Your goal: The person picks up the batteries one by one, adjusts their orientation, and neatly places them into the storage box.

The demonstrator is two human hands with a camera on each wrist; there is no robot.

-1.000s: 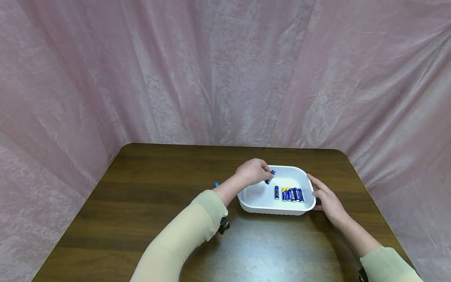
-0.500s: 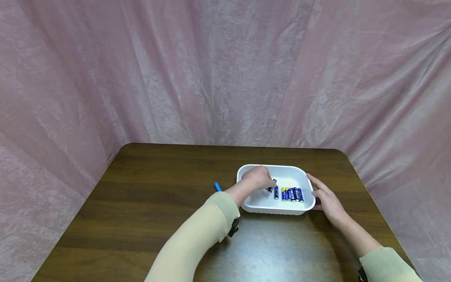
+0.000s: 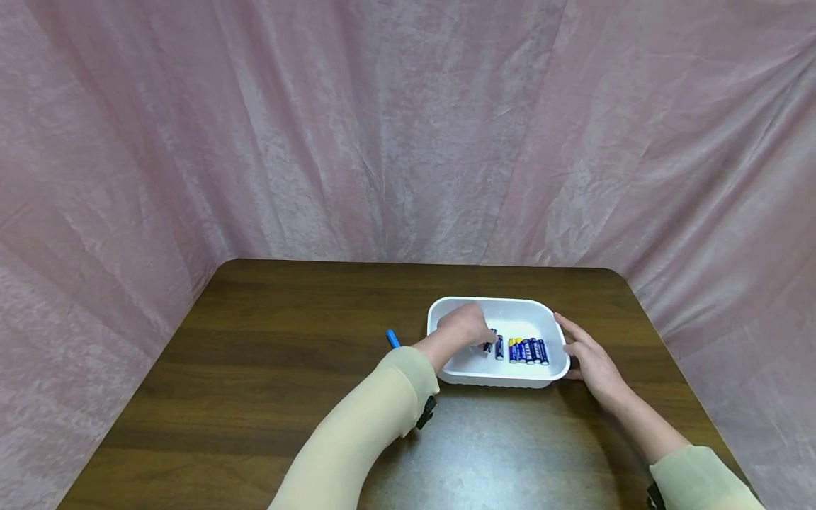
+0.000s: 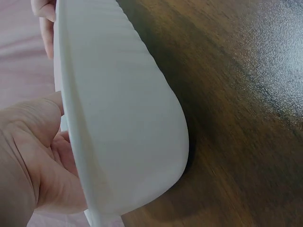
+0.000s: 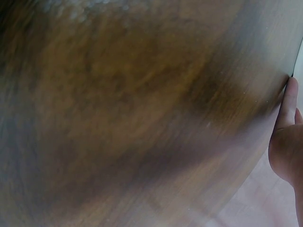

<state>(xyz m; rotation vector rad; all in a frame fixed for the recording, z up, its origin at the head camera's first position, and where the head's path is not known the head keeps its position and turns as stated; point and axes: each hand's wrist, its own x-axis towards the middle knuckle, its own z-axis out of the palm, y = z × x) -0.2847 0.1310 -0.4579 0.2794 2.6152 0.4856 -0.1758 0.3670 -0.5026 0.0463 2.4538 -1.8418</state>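
A white plastic tray stands on the wooden table. Inside it, my left hand pinches a dark blue battery low over the tray floor, tilted. Just right of it lies a single dark battery. Farther right is a row of several blue batteries, two with yellow ends. In the left wrist view the tray wall hides the left fingertips and the battery. My right hand rests against the tray's right end, fingers extended along its outer wall; the right wrist view shows one straight finger touching it.
A blue pen-like object lies left of the tray, partly hidden by the left forearm. The brown wooden table spreads around the tray. Pink curtains hang behind the table and along its sides.
My left hand has lowered the battery from the far part of the tray toward the near side, beside the single battery. More of the blue object shows. My right hand has stayed put.
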